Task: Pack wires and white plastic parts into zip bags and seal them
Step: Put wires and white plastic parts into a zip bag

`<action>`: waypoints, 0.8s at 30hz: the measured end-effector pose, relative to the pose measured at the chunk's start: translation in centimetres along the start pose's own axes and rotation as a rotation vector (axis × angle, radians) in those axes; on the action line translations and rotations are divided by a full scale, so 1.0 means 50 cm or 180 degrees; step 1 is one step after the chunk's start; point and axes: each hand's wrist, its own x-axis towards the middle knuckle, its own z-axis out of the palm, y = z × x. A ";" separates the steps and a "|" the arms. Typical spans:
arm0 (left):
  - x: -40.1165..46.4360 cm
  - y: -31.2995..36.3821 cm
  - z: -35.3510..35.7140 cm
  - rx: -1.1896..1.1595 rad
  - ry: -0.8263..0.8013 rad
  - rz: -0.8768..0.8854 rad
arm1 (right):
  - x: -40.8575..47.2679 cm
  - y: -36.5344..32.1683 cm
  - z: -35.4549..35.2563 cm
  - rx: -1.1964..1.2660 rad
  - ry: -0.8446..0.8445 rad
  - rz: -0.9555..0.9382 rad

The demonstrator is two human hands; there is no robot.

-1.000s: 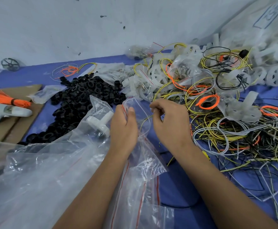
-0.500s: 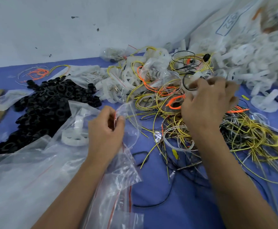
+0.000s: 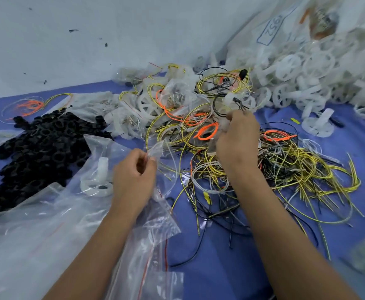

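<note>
My left hand (image 3: pixel 133 176) pinches the open top edge of a small clear zip bag (image 3: pixel 155 213) with a red seal line, held over the blue table. My right hand (image 3: pixel 239 139) is curled into the tangle of yellow, black, white and orange wires (image 3: pixel 285 165), gripping a white plastic part with wires at its fingertips. A heap of white plastic wheel parts (image 3: pixel 302 79) lies at the back right. One white wheel part (image 3: pixel 99 180) sits inside a larger clear bag by my left hand.
A pile of black rings (image 3: pixel 40 148) covers the left of the blue table (image 3: pixel 220 267). A large clear plastic bag (image 3: pixel 36 234) spreads over the front left. More zip bags (image 3: pixel 155 278) lie under my left forearm. A white wall (image 3: pixel 90 40) stands behind.
My right hand left the zip bag's mouth and reached right and forward into the wire tangle, then drew back a little. My left hand kept its pinch on the bag. The view shifted right.
</note>
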 end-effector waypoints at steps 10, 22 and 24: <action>0.004 -0.007 -0.024 -0.0003 0.0157 -0.0329 | -0.011 -0.061 -0.048 0.0410 0.0561 -0.0503; 0.005 -0.009 -0.058 -0.0633 0.1108 -0.0437 | -0.096 -0.145 0.150 0.4179 -0.1936 0.1036; 0.010 -0.005 -0.061 -0.0649 0.1355 -0.0284 | -0.100 -0.135 0.168 0.4037 -0.1956 0.1019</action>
